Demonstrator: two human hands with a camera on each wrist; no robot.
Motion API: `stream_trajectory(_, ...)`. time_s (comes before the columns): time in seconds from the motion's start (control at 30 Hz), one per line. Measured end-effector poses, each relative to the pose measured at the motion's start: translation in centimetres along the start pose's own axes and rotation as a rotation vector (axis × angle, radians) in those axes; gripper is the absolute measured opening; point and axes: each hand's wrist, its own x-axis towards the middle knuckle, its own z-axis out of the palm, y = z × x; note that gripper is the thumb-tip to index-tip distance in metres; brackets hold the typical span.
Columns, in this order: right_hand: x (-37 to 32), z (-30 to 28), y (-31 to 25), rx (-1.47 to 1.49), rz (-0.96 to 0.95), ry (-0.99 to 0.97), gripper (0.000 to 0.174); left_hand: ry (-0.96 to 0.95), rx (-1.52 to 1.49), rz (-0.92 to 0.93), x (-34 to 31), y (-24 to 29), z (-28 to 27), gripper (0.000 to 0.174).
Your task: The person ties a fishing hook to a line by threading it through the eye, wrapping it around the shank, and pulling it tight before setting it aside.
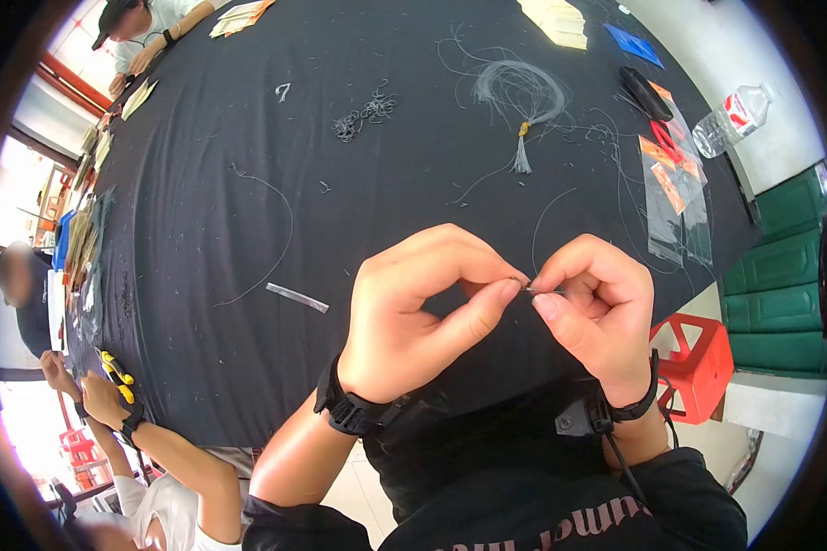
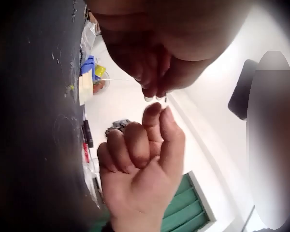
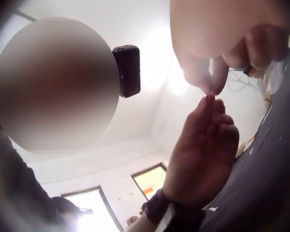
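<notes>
In front of the chest, in the head view, both hands meet fingertip to fingertip over the black-covered table (image 1: 202, 220). My left hand (image 1: 413, 312) pinches a tiny, thin, hook-like piece (image 1: 529, 289) between thumb and forefinger, mostly hidden by the fingertips. Thumb and forefinger of my right hand (image 1: 606, 308) pinch a clear fishing line (image 1: 535, 234) right beside it, and the line arcs up from the fingers. The right hand's other fingers are curled in. In the left wrist view the fingertips of the right hand (image 2: 140, 164) stand close below those of the left.
A small pile of dark hooks (image 1: 366, 112) and a tied bundle of line (image 1: 533, 92) lie farther back. Left of the hands are a loose line (image 1: 291, 220) and a flat strip (image 1: 297, 297). A bottle (image 1: 735, 119) stands right; other people sit left.
</notes>
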Motion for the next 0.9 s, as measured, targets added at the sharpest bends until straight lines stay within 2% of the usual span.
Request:
stream_trajectory(0.1,-0.02,0.19,-0.12,0.103,0.052,-0.004,0.014,0.035,0.149,0.154,0.28,0.08,-0.06,0.010)
stream_trajectory(0.2,-0.03,0.28,-0.09,0.191,0.081,-0.004,0.013,0.038,0.210,0.197,0.30,0.21,-0.05,0.013)
stream_trajectory(0.9,-0.13,0.45,0.16,0.297,0.078,0.007,0.012,0.053,0.281,0.274,0.07,0.04,-0.05,0.026)
